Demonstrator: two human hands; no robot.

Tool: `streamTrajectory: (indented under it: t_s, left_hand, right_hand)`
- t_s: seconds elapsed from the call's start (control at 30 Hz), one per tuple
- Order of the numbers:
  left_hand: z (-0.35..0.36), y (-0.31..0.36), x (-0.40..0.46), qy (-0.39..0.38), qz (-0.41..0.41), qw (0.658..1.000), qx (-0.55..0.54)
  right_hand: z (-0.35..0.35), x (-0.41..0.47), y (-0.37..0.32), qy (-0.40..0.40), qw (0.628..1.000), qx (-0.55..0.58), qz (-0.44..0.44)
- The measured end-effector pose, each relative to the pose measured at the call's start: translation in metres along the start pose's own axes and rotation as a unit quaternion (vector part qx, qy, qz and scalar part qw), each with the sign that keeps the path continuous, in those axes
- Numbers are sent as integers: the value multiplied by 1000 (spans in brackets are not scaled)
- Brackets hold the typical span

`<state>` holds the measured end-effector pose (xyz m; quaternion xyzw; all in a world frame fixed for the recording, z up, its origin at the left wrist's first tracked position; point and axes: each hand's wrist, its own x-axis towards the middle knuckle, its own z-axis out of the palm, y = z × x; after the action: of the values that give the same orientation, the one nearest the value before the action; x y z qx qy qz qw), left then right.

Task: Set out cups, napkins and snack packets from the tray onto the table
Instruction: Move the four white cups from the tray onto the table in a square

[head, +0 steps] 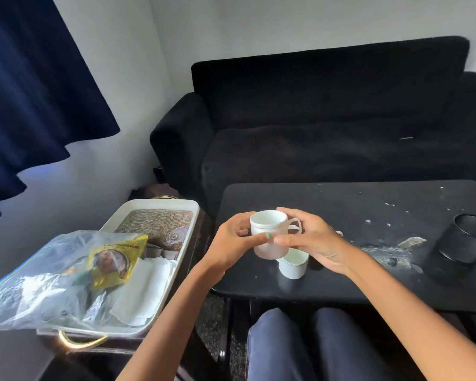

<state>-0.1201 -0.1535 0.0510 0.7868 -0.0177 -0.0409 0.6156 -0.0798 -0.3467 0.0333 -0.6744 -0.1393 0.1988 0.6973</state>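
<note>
Both hands hold a white handled cup [270, 233] above the near edge of the black worktop [341, 204]. The left hand [232, 243] curls round the cup's left side; the right hand [311, 237] grips its right side at the handle. A second white cup [293, 266] stands on the worktop directly below. To the left, a white tray [188, 213] carries white napkins [146, 287], a yellow snack packet [116, 259] and a clear plastic bag [33, 281]. A black cylindrical container [467, 239] stands at the worktop's right.
</note>
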Motion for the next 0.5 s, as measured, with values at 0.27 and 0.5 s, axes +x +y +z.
streamTrajectory:
  t_s: [0.27,0.5]
  left_hand:
    - [39,-5,10,-29,31,993,107]
    - [82,-4,29,-31,49,955,291]
  right_hand:
    - [-39,-24,-6,34,981,-193,5]
    - [-73,-45,6,64,969,-239,9]
